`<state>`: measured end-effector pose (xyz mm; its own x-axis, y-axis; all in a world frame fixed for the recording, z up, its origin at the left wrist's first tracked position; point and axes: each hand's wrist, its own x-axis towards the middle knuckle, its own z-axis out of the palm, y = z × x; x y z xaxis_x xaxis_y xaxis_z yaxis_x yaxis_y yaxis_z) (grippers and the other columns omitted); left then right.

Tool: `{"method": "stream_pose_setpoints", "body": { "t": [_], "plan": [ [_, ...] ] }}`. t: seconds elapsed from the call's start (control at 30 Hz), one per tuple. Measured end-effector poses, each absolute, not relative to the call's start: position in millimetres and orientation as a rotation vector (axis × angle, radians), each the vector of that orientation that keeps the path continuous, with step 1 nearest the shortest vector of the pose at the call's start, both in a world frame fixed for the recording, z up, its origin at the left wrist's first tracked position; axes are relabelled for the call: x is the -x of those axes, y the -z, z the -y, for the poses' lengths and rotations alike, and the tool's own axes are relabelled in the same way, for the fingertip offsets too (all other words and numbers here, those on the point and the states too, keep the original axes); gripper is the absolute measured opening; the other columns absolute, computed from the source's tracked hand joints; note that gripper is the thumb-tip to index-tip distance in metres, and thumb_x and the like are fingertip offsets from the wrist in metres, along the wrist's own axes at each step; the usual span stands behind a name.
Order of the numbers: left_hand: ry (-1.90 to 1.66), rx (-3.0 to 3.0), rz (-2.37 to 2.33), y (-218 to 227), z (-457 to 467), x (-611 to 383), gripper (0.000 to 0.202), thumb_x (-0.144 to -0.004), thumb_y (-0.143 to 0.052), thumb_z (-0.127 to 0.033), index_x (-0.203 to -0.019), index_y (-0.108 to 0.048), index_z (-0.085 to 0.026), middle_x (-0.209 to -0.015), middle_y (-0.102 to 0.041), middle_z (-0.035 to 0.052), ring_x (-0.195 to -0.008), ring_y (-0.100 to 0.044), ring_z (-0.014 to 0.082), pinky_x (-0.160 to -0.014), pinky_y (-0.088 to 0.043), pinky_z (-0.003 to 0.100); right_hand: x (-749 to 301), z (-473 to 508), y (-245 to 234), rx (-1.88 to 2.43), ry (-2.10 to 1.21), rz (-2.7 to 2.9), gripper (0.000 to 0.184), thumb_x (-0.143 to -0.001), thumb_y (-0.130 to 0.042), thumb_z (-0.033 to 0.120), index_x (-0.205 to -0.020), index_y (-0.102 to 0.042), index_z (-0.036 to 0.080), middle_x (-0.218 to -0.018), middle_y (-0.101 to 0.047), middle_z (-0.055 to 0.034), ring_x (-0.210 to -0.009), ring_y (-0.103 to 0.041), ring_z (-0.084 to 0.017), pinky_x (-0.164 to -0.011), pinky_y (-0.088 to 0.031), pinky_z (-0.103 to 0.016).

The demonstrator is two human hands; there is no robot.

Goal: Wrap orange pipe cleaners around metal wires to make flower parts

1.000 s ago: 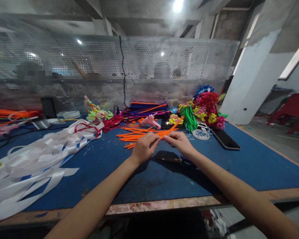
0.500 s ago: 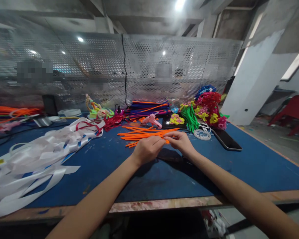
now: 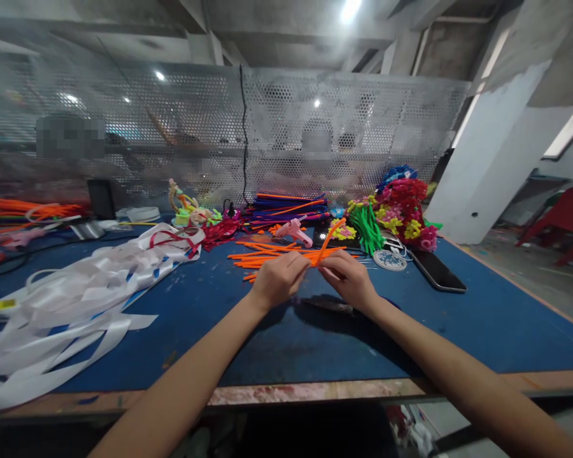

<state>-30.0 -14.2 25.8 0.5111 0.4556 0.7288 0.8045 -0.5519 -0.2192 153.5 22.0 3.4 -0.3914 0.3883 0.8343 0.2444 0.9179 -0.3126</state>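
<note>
In the middle of the table my right hand (image 3: 347,278) pinches an orange pipe cleaner (image 3: 332,238), which sticks up from the fingertips and leans right. Close beside it, my left hand (image 3: 281,278) has its fingers curled together; whatever is between them is hidden. Several loose orange pipe cleaners (image 3: 253,256) lie just behind both hands. Under my right hand lies a dark metal tool (image 3: 327,306), partly in shadow, its kind unclear. A pink glue gun (image 3: 293,231) rests behind the orange pile.
White ribbons (image 3: 86,280) spread over the left side. Purple and orange pipe cleaners (image 3: 286,210) lie at the back. Green stems (image 3: 367,229) and colourful fuzzy flowers (image 3: 401,197) are heaped at back right, near a phone (image 3: 438,272). A perforated metal screen (image 3: 286,127) stands behind.
The orange pipe cleaner now stands up out of my right hand; before, only a small orange bit showed between the hands. My hands have moved slightly apart.
</note>
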Motion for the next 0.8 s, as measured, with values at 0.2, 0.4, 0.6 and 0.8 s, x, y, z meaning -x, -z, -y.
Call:
{"method": "stream_pose_setpoints", "body": {
  "t": [0.2, 0.4, 0.6, 0.8],
  "plan": [
    [0.844, 2.213, 1.087, -23.0, 14.2, 28.6, 0.021, -0.09, -0.038, -0.023, -0.081, -0.056, -0.016, -0.075, -0.061, 0.0041, -0.07, -0.059, 0.0156, -0.064, -0.045, 0.024, -154.9, -24.5, -2.7, 0.427, 0.066, 1.991, 0.019, -0.088, -0.047, 0.018, -0.101, -0.06, 0.021, -0.081, -0.059, -0.005, -0.072, -0.056, -0.013, -0.065, -0.045, -0.023],
    [0.789, 2.206, 1.053, -24.0, 15.5, 27.0, 0.024, -0.091, -0.037, -0.025, -0.08, -0.056, -0.016, -0.073, -0.061, 0.0038, -0.067, -0.059, 0.0159, -0.058, -0.044, 0.024, -153.7, -22.9, -8.0, 0.528, 0.035, 2.088, 0.018, -0.077, -0.046, 0.006, -0.085, -0.058, 0.018, -0.078, -0.055, -0.0037, -0.07, -0.053, -0.014, -0.061, -0.041, -0.023],
    [0.811, 2.257, 0.989, -23.3, 16.5, 25.2, 0.023, -0.091, -0.037, -0.024, -0.08, -0.056, -0.017, -0.073, -0.062, 0.0033, -0.068, -0.06, 0.0152, -0.06, -0.044, 0.024, -157.8, -23.9, -11.0, 0.531, -0.032, 2.112, 0.015, -0.076, -0.046, 0.006, -0.075, -0.054, 0.018, -0.072, -0.051, -0.0009, -0.064, -0.047, -0.012, -0.056, -0.036, -0.022],
    [0.835, 2.218, 1.048, -24.3, 14.6, 30.2, 0.022, -0.092, -0.036, -0.024, -0.083, -0.055, -0.017, -0.073, -0.061, 0.003, -0.067, -0.058, 0.0147, -0.061, -0.044, 0.024, -157.7, -25.7, -11.8, 0.446, -0.094, 2.093, 0.009, -0.083, -0.052, 0.018, -0.088, -0.06, 0.018, -0.079, -0.055, -0.0033, -0.063, -0.048, -0.012, -0.057, -0.039, -0.022]
  ]
}}
